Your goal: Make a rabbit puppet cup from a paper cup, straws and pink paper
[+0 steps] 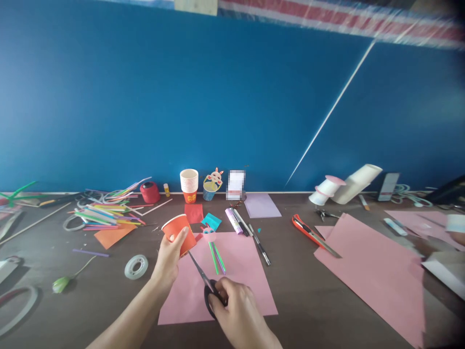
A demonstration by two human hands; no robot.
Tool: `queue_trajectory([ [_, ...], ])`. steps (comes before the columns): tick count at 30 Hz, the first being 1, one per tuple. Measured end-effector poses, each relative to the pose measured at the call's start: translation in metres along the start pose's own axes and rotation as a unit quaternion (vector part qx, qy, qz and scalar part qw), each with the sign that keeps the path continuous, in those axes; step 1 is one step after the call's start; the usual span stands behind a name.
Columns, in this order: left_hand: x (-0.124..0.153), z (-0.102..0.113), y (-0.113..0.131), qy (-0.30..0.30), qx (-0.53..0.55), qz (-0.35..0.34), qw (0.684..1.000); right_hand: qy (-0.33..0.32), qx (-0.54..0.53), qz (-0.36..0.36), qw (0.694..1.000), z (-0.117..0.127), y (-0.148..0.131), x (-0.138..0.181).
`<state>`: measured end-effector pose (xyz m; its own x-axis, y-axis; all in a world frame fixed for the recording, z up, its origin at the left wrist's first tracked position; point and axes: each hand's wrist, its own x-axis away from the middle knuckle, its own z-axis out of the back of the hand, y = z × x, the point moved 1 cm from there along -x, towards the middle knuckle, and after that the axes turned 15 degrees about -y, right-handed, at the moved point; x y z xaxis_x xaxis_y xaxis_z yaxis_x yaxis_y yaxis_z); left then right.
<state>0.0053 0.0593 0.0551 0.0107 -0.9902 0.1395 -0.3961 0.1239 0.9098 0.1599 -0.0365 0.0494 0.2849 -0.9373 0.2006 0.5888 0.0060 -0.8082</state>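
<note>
My left hand [170, 256] is wrapped round an orange paper cup [178, 231], held tilted above the table. In my right hand [234, 304] are scissors [201, 269] with black handles; their blades point up and left, and the tips come close to the cup's lower edge. Whether they touch it I cannot tell. Under both hands lies a pink paper sheet [250, 271]. On its far part rests a small pink paper figure [209, 234] with blue eyes, beside green and purple straws [217, 258].
A tape roll [136, 267] lies left of my left hand. Behind stand stacked paper cups [189, 184] and a decorated blue cup [209, 190]. A pile of straws [101, 216] is at left. Pens [260, 245], a box cutter [314, 235] and pink sheets [374, 276] lie at right.
</note>
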Motion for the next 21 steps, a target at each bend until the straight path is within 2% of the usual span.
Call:
queue_trajectory([
  [2, -0.001, 0.001, 0.001, 0.003, -0.001, -0.015, 1.0, -0.055, -0.165, -0.032, 0.984, -0.004, 0.004, -0.006],
  [3, -0.002, 0.002, 0.001, 0.004, 0.004, -0.023, 1.0, -0.091, -0.259, -0.051, 0.96, -0.007, 0.006, -0.008],
  [4, -0.002, 0.002, 0.001, 0.003, 0.011, -0.029, 1.0, -0.126, -0.351, -0.066, 0.926, -0.01, 0.008, -0.009],
  [6, -0.004, 0.003, 0.001, -0.004, 0.036, -0.029, 0.999, -0.193, -0.506, -0.084, 0.837, -0.015, 0.011, -0.011],
  [8, -0.005, 0.004, 0.001, -0.015, 0.067, -0.009, 0.998, -0.243, -0.608, -0.086, 0.751, -0.017, 0.012, -0.011],
  [9, -0.006, 0.004, 0.001, -0.018, 0.08, 0.002, 0.997, -0.256, -0.631, -0.087, 0.727, -0.018, 0.012, -0.011],
  [10, -0.007, 0.004, 0.002, -0.017, 0.089, 0.011, 0.996, -0.256, -0.633, -0.088, 0.725, -0.018, 0.012, -0.012],
  [11, -0.008, 0.004, 0.002, -0.014, 0.092, 0.018, 0.995, -0.245, -0.615, -0.089, 0.744, -0.017, 0.012, -0.013],
  [12, -0.009, 0.004, 0.003, -0.012, 0.089, 0.023, 0.996, -0.226, -0.575, -0.086, 0.782, -0.016, 0.012, -0.014],
  [15, -0.012, 0.002, 0.006, -0.019, 0.063, 0.016, 0.998, -0.122, -0.358, -0.042, 0.925, -0.009, 0.008, -0.015],
  [16, -0.013, 0.0, 0.008, -0.023, 0.05, 0.006, 0.998, -0.079, -0.267, -0.02, 0.96, -0.007, 0.006, -0.014],
  [18, -0.014, -0.003, 0.01, -0.028, 0.02, -0.023, 0.999, 0.002, -0.101, 0.019, 0.995, -0.003, 0.002, -0.011],
  [20, -0.014, -0.005, 0.013, -0.026, -0.008, -0.051, 0.998, 0.047, -0.007, 0.038, 0.998, -0.003, -0.001, -0.009],
  [21, -0.014, -0.005, 0.013, -0.021, -0.017, -0.061, 0.998, 0.052, -0.002, 0.041, 0.998, -0.004, -0.001, -0.01],
])
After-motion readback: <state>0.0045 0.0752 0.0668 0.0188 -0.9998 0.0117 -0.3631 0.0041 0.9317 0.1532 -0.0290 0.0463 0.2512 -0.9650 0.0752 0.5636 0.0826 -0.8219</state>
